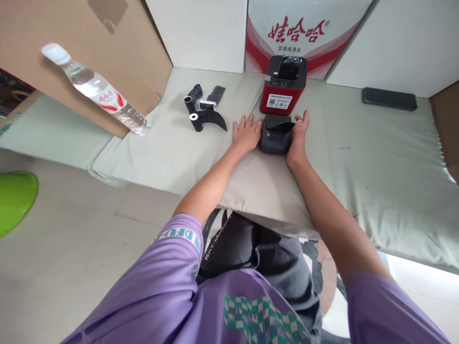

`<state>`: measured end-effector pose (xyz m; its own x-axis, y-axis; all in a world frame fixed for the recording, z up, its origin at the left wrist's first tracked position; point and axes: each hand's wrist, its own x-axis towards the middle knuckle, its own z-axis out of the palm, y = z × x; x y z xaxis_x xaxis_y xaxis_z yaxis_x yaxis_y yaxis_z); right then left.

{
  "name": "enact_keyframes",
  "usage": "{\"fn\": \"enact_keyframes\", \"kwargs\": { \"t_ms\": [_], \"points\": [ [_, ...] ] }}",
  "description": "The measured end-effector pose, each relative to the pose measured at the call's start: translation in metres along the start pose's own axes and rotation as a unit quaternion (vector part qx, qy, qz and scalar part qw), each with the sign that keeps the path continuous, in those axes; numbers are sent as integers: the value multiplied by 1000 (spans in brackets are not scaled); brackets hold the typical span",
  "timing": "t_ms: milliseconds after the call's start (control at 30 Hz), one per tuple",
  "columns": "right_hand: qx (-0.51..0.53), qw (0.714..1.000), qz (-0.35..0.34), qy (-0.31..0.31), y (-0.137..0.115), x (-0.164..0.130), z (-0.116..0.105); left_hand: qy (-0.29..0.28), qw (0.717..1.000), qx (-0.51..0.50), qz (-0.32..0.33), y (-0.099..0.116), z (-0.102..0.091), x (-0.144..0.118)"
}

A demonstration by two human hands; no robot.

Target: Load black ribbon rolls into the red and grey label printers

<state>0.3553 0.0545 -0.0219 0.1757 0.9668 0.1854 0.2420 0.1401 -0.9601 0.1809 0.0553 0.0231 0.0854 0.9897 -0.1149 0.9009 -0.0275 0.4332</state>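
Note:
A small dark grey printer [275,135] with its lid open sits on the pale green padded surface [376,162]. My left hand [246,134] lies flat against the printer's left side, fingers spread. My right hand [298,135] presses against its right side, fingers pointing away from me. Just behind it stands a red and black label printer [283,85] with a white sticker on its front.
Black plastic parts [205,112] and a small white piece lie to the left. A clear water bottle [93,89] leans against a cardboard sheet [64,48]. A black phone [389,98] lies at the back right. A red and white carton [304,33] stands behind.

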Motion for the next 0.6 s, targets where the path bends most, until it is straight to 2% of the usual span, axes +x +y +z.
{"fn": "enact_keyframes", "kwargs": {
  "t_ms": [167,333,500,600],
  "points": [
    [31,999,-7,9,22,14,-1,21,1000,-3,-2,-1,3,2],
    [38,999,-8,-8,44,33,-6,18,1000,-11,1,-3,0,3],
    [26,999,-21,3,48,36,-9,-25,999,-30,35,-10,-2,3],
    [16,1000,-17,8,51,36,-9,-16,999,-40,33,-12,0,4]
  ]
}}
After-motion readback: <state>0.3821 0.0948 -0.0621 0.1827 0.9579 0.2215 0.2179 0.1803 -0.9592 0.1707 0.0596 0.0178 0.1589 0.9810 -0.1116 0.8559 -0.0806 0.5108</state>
